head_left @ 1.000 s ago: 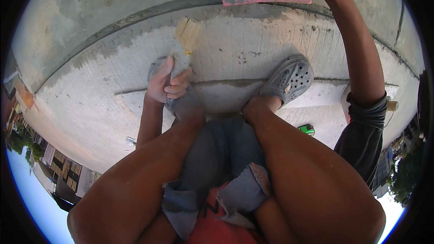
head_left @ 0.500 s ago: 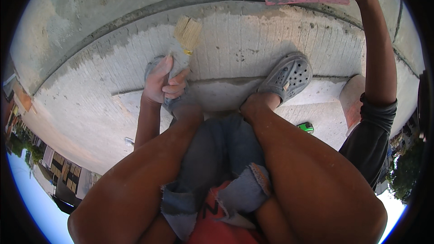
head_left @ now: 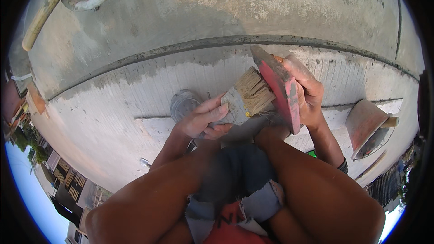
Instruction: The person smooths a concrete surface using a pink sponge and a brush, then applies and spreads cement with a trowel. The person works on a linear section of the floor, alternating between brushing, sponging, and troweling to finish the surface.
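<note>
Both hands are gripping: left hand fingers wrapped round the handle of a wide brush, bristles pressed against the red float that the right hand clasps on edge, above the knees, grey plastered ledge beyond, red pan off right.

Both forearms are bare, and the right hand and left hand wear no gloves. Below the hands, frayed blue denim shorts cover bare thighs. A dark band circles the right arm below the hand.
</note>
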`<action>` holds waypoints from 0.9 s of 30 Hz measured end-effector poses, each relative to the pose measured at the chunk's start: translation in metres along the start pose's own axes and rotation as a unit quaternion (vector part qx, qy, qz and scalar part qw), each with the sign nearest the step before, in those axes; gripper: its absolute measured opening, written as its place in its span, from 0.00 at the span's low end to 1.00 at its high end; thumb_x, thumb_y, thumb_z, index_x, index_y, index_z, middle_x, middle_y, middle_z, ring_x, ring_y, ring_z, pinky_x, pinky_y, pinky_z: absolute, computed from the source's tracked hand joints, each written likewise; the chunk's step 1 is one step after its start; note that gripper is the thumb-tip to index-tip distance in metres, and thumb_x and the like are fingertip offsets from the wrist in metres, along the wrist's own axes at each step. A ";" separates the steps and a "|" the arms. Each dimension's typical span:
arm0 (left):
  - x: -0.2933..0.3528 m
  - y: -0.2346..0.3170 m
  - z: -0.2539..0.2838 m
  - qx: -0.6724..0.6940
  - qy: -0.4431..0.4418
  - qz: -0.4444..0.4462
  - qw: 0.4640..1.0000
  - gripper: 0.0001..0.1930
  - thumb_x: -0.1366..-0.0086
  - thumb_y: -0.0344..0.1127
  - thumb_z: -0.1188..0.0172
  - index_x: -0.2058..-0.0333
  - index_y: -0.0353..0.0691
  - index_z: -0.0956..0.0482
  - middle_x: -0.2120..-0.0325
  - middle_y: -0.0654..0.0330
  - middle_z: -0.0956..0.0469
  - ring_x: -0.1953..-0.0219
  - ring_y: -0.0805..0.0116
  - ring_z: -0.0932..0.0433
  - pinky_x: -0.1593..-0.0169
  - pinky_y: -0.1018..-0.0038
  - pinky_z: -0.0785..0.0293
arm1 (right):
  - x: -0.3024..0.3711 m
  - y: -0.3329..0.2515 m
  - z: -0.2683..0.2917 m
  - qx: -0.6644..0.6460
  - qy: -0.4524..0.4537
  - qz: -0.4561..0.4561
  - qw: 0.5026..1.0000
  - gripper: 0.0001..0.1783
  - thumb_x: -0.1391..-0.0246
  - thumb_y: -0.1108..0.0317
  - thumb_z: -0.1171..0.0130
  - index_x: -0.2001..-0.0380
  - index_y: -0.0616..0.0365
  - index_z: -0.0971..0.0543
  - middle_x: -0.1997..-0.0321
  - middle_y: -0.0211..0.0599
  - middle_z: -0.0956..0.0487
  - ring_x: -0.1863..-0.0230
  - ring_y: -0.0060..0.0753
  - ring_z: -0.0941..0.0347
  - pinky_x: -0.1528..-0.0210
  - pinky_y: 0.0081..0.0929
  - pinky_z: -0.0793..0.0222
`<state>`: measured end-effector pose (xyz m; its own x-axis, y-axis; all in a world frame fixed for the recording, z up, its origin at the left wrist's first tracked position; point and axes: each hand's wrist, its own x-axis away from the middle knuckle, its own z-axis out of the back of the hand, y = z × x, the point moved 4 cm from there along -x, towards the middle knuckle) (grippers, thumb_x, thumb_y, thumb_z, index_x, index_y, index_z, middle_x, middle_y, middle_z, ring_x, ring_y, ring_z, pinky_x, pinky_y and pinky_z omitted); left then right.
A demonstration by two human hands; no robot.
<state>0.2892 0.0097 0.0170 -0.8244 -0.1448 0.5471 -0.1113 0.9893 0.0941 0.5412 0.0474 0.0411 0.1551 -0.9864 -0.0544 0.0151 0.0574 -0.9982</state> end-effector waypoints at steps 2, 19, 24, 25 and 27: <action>0.001 -0.003 0.004 0.041 -0.011 -0.028 0.999 0.27 0.20 0.50 0.54 0.29 0.47 0.42 0.76 0.66 0.36 0.83 0.86 0.49 0.81 0.86 0.51 | 0.018 0.004 -0.007 -0.012 0.034 -0.014 0.999 0.24 0.29 0.61 0.43 0.38 0.64 0.24 0.62 0.38 0.22 0.63 0.30 0.29 0.59 0.30 0.31; -0.001 0.008 0.019 -0.081 0.082 -0.125 0.986 0.24 0.21 0.50 0.53 0.35 0.43 0.40 0.77 0.64 0.33 0.84 0.82 0.42 0.82 0.82 0.46 | 0.052 0.031 -0.033 -0.254 0.066 -0.241 0.934 0.23 0.24 0.65 0.53 0.31 0.58 0.33 0.37 0.37 0.25 0.41 0.28 0.27 0.42 0.28 0.27; -0.005 0.012 0.017 -0.228 0.173 -0.132 0.949 0.27 0.22 0.51 0.50 0.37 0.36 0.39 0.77 0.65 0.31 0.84 0.83 0.42 0.80 0.82 0.45 | 0.029 0.026 -0.024 -0.199 -0.034 -0.280 0.939 0.26 0.23 0.59 0.55 0.31 0.63 0.31 0.36 0.45 0.23 0.37 0.34 0.27 0.34 0.31 0.32; -0.004 0.011 0.018 -0.234 0.193 -0.123 0.945 0.27 0.23 0.53 0.49 0.38 0.37 0.38 0.74 0.65 0.30 0.81 0.83 0.39 0.79 0.82 0.43 | 0.019 0.011 -0.024 -0.161 -0.048 -0.276 0.946 0.26 0.23 0.58 0.55 0.32 0.63 0.30 0.36 0.46 0.23 0.37 0.35 0.27 0.34 0.32 0.33; 0.005 0.008 0.018 -0.245 0.239 -0.106 0.934 0.28 0.24 0.55 0.46 0.40 0.38 0.35 0.70 0.65 0.27 0.77 0.83 0.35 0.76 0.83 0.40 | 0.018 0.003 -0.026 -0.099 -0.089 -0.275 0.952 0.27 0.23 0.55 0.55 0.33 0.62 0.28 0.35 0.49 0.23 0.36 0.37 0.26 0.34 0.34 0.33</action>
<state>0.2744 0.0173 0.0051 -0.4580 -0.4429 0.7708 0.1203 0.8282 0.5474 0.5180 0.0258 0.0367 0.3433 -0.8157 0.4656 -0.0410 -0.5083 -0.8602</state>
